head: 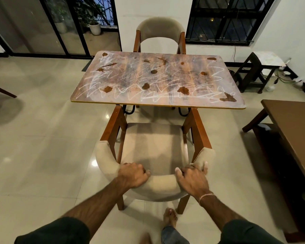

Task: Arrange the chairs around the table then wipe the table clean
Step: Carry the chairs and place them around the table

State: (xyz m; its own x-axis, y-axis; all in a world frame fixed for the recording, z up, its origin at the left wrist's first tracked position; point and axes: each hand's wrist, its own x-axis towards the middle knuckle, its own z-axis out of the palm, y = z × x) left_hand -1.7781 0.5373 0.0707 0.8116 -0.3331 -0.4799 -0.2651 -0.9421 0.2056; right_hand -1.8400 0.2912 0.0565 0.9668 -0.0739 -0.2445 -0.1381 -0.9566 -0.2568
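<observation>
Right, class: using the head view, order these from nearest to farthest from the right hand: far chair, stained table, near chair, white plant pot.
1. Near chair, gripped by the right hand.
2. Stained table, straight ahead.
3. Far chair, beyond the table.
4. White plant pot, far back left.

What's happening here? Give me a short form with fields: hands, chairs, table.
left hand: grips the near chair by its padded backrest
right hand: grips the same backrest
near chair: at the table's near side, seat mostly outside the top
far chair: at the far side
table: covered in brown stains and white scribbles, not yet wiped
</observation>
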